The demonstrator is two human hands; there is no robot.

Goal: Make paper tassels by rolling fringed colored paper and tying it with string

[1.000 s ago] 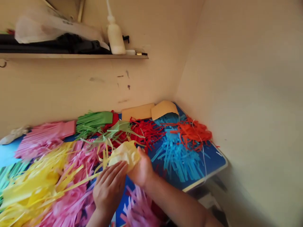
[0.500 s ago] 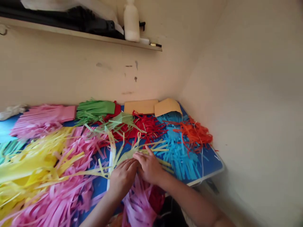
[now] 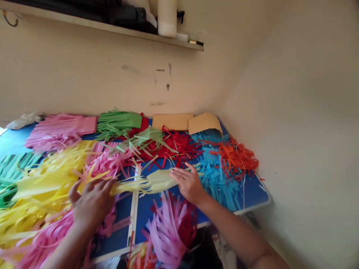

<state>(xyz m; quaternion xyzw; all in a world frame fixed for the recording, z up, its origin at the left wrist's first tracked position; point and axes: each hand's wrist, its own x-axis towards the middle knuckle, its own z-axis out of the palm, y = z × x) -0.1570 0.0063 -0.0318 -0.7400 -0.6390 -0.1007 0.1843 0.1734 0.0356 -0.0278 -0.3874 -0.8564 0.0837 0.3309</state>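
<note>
A pale yellow fringed paper (image 3: 162, 180) lies stretched across the middle of the blue table (image 3: 148, 213). My right hand (image 3: 188, 183) rests on its right end, fingers together and pressed against the sheet. The yellow strips at its left end run under my left hand (image 3: 94, 198), whose fingers are curled around them. A large heap of yellow fringed paper (image 3: 42, 186) lies left of my left hand. Below my right hand, a lilac fringed bunch (image 3: 166, 231) hangs over the table's front edge, with dark red strips beside it.
Pink (image 3: 67, 125) and green (image 3: 120, 123) fringed stacks lie along the wall, beside tan sheets (image 3: 172, 122). Blue (image 3: 214, 179) and orange (image 3: 235, 157) strips cover the right end. A shelf (image 3: 112, 29) holding a white bottle (image 3: 167, 18) hangs above.
My hands were together over the pale yellow paper. My left hand has moved left along its strips, drawing them out straight. My right hand has shifted slightly right. The view has moved somewhat.
</note>
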